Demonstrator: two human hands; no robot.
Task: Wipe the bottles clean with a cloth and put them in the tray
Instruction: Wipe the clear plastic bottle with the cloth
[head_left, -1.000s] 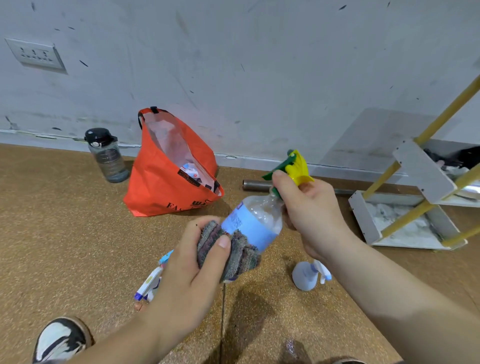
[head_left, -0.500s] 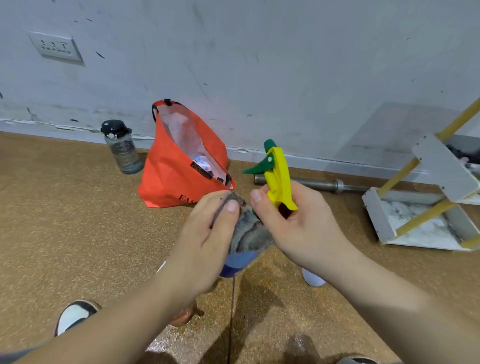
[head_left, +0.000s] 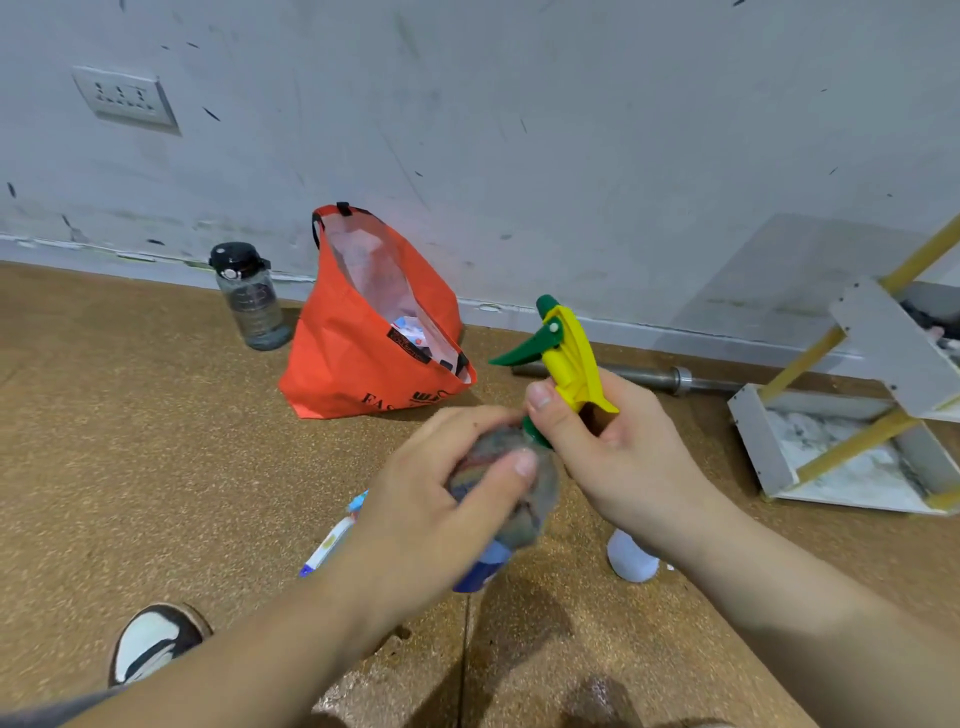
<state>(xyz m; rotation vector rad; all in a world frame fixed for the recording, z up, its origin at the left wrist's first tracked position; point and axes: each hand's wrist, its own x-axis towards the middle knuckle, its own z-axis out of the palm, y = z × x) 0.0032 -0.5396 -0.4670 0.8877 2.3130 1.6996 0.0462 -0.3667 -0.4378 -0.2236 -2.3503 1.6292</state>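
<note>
the brown floor was seen spread under everything, and the orange bag was left standing open by the wall. off to the right, the white tray was found well apart from the hands, and no bottle could be made out in it. the right hand was wrapped around the neck of the spray bottle, just under its yellow and green trigger head, so the bottle was held upright in the air above the floor. the left hand was closed around the cloth, which was pressed against the bottle's upper body. and here was the change: a second before, the bottle had been tipped over with the cloth low on it and the label bared; now it had been swung upright and the cloth worked up to the shoulder, with only a blue strip left showing below. so most of the body was judged wiped, and the trip to the tray was judged close. a small white bottle was left waiting on the floor beneath the right wrist.
</note>
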